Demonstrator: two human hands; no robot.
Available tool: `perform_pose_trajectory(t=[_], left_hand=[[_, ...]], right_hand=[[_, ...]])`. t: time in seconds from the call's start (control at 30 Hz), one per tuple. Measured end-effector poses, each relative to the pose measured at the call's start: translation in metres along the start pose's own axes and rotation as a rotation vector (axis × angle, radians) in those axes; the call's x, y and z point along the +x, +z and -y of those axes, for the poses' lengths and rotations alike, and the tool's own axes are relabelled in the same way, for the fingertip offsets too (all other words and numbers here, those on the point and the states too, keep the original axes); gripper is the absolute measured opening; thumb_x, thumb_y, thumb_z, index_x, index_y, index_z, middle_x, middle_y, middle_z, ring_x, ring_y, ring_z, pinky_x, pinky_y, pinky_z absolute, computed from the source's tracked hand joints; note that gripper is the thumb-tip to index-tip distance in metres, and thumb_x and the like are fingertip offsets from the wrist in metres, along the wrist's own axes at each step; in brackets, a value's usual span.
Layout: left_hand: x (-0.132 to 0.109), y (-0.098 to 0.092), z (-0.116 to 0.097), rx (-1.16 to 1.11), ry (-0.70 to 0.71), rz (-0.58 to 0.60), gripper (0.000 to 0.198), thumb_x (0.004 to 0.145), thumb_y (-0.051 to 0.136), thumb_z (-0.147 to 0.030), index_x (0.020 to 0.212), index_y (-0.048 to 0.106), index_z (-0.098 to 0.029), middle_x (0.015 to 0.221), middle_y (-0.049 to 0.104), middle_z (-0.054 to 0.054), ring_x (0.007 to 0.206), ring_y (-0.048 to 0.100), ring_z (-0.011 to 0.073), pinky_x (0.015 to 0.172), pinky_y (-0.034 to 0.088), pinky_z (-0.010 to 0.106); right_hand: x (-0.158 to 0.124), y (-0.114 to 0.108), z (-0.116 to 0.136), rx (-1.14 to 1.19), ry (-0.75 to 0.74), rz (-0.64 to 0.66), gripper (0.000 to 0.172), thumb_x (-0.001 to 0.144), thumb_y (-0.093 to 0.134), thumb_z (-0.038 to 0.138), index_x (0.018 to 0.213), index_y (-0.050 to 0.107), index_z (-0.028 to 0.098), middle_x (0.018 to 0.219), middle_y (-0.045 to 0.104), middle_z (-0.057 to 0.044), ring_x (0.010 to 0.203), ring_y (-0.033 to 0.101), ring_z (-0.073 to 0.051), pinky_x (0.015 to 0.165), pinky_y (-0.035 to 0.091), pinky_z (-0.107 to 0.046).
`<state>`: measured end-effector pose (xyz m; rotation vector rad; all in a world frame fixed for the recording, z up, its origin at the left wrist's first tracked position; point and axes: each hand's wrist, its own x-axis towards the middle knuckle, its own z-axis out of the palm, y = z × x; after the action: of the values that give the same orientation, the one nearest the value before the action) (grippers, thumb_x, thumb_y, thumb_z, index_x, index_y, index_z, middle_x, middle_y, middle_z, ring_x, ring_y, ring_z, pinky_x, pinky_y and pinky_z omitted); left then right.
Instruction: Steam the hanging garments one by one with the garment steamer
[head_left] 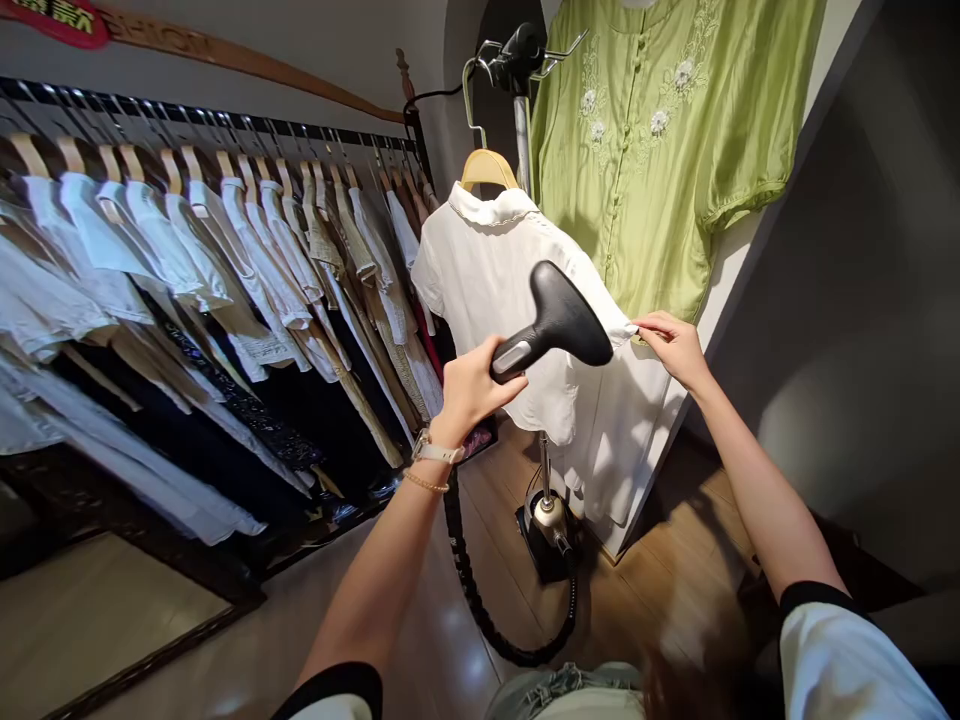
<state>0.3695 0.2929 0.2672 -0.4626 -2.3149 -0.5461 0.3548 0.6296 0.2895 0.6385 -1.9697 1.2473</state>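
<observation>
My left hand [480, 385] is wrapped round the handle of a black garment steamer head [566, 315]. The head is up against the right side of a white short-sleeved shirt [480, 265], though I cannot tell whether it touches the cloth. That shirt hangs on a wooden hanger [487, 168] from the steamer's pole [522, 140]. My right hand [671, 345] pinches the edge of the shirt's right sleeve and holds it out to the side. A black hose [480, 625] loops down from below my left hand to the steamer base [550, 520] on the floor.
A packed rack of hanging clothes [225, 260] runs along the left. Behind the shirt hang a green embroidered blouse [630, 160] and white clothing [619, 430] against a wall panel. A dark-framed mirror [112, 610] leans at the lower left, above a wooden floor [652, 590].
</observation>
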Motion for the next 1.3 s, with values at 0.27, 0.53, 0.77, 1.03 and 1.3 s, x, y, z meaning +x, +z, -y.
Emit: perform_pose_trajectory(t=[0.27,0.53,0.77,1.03,1.3], left_hand=[[0.031,0.014,-0.013,0.041,0.171,0.092,0.037,0.078,0.065,-0.04,0.109,0.063,-0.02,0.089,0.073,0.004,0.082,0.069,0.0253,0.066,0.039,0.03],[0.038,0.032,-0.023,0.077,0.295,0.204,0.042,0.082,0.069,-0.045,0.115,0.063,-0.02,0.104,0.074,0.005,0.089,0.071,0.027,0.063,0.038,0.031],[0.042,0.048,-0.027,0.062,0.267,0.074,0.042,0.084,0.068,-0.044,0.119,0.061,-0.021,0.11,0.073,0.007,0.095,0.071,0.0267,0.067,0.042,0.032],[0.021,0.08,-0.038,-0.004,0.284,0.194,0.042,0.084,0.068,-0.044,0.119,0.061,-0.021,0.105,0.073,0.005,0.095,0.071,0.0259,0.067,0.046,0.031],[0.009,0.112,-0.036,-0.082,0.2,0.108,0.05,0.08,0.074,-0.048,0.12,0.063,-0.02,0.107,0.075,0.007,0.094,0.072,0.0264,0.071,0.052,0.033]], right_hand=[[-0.006,-0.023,0.015,-0.039,-0.014,-0.058,0.018,0.08,0.079,0.033,0.093,0.071,0.024,0.093,0.074,-0.001,0.09,0.074,-0.02,0.089,0.061,-0.036],[-0.002,-0.049,0.044,-0.21,-0.091,-0.073,0.014,0.081,0.076,0.03,0.089,0.066,0.024,0.088,0.072,-0.001,0.09,0.073,-0.02,0.088,0.058,-0.036],[0.002,-0.062,0.048,-0.153,-0.02,-0.059,0.022,0.079,0.08,0.033,0.085,0.061,0.024,0.086,0.071,-0.001,0.09,0.074,-0.022,0.082,0.055,-0.033],[0.004,-0.063,0.046,-0.166,0.005,-0.124,0.029,0.076,0.081,0.042,0.08,0.059,0.024,0.082,0.068,-0.001,0.093,0.075,-0.026,0.085,0.056,-0.037],[0.002,-0.06,0.039,-0.357,0.053,-0.128,0.036,0.07,0.076,0.066,0.077,0.06,0.034,0.088,0.077,-0.006,0.09,0.075,-0.035,0.078,0.059,-0.051]])
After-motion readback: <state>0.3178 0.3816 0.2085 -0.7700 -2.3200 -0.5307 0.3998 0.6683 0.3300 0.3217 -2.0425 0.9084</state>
